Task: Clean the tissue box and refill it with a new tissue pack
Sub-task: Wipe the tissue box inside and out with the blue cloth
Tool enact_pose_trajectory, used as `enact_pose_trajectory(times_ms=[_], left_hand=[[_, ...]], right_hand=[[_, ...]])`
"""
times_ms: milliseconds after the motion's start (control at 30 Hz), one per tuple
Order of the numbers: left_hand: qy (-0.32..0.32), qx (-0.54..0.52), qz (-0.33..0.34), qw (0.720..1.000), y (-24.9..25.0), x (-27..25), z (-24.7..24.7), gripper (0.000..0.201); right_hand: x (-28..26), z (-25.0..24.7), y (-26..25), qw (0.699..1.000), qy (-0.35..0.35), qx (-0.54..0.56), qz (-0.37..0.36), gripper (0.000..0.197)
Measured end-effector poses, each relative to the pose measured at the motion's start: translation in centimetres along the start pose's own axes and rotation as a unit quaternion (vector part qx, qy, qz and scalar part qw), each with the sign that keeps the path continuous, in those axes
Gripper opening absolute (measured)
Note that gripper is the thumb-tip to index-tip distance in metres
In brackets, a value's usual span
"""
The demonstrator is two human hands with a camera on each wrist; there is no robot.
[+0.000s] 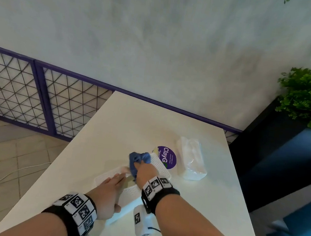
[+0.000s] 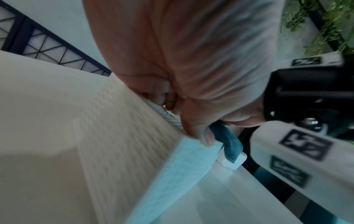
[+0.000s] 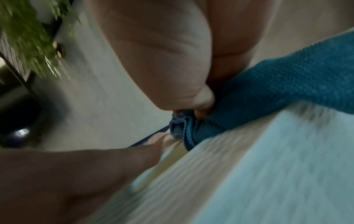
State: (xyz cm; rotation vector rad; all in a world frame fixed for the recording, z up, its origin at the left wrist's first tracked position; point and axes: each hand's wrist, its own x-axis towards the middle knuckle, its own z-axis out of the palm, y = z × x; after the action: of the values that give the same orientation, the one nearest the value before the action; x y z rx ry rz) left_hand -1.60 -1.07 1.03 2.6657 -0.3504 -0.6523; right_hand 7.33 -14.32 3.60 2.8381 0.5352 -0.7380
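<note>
The white table filled the lower middle of the head view. On it, right of centre, the new tissue pack lay unopened beside a round purple sticker, well apart from both hands.

The white textured tissue box sat at the centre, open side up, with a matching white panel, probably its lid, just beyond it. The box looked light, so a hard wipe could have slid or tipped it toward the near edge of the table.

The left hand steadied the box, thumb hooked over its rim and fingers laid along the wall; if that hold slackened, the box would have skated.

The right hand had its fingers bunched tight around a blue cloth, rubbing inside the box. A loose tail of cloth hung over the rim and could have snagged, dragging the box along or knocking the lid toward the pack.
</note>
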Motion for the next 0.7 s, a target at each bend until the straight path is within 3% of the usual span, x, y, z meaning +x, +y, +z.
enact_pose_trajectory(times_ms=[100, 200, 267, 333, 433, 600, 700], left_hand=[[0.063, -0.01, -0.003, 0.998, -0.4, -0.5, -0.3, 0.099], [0.119, 0.02, -0.072, 0.99, -1.8, -1.6, -0.2, 0.122], [0.119, -0.011, -0.111, 0.987, -2.2, -2.2, -0.5, 0.131], [0.119, -0.031, -0.12, 0.985, -2.2, -2.1, -0.7, 0.137], [0.114, -0.063, -0.125, 0.984, -2.3, -1.7, -0.4, 0.14], [0.137, -0.09, -0.102, 0.981, -2.6, -1.9, 0.0, 0.134], [0.132, -0.068, -0.1, 0.984, -2.2, -2.3, 0.2, 0.131]], right_hand=[[-1.9, -0.8, 0.5, 0.996, 0.054, 0.059, -0.033, 0.037], [-2.8, -1.4, 3.0, 0.976, 0.09, 0.196, 0.03, 0.049], [-2.7, -0.4, 3.3, 0.972, 0.077, 0.213, 0.054, 0.048], [-2.5, 1.6, 1.9, 0.985, 0.052, 0.159, 0.049, 0.047], [-2.9, 4.3, -1.9, 0.994, 0.026, 0.108, 0.0, 0.055], [-3.7, 6.2, -4.5, 0.977, 0.051, 0.074, -0.193, 0.056], [-3.9, 5.7, -1.7, 0.98, 0.045, 0.083, -0.175, 0.056]])
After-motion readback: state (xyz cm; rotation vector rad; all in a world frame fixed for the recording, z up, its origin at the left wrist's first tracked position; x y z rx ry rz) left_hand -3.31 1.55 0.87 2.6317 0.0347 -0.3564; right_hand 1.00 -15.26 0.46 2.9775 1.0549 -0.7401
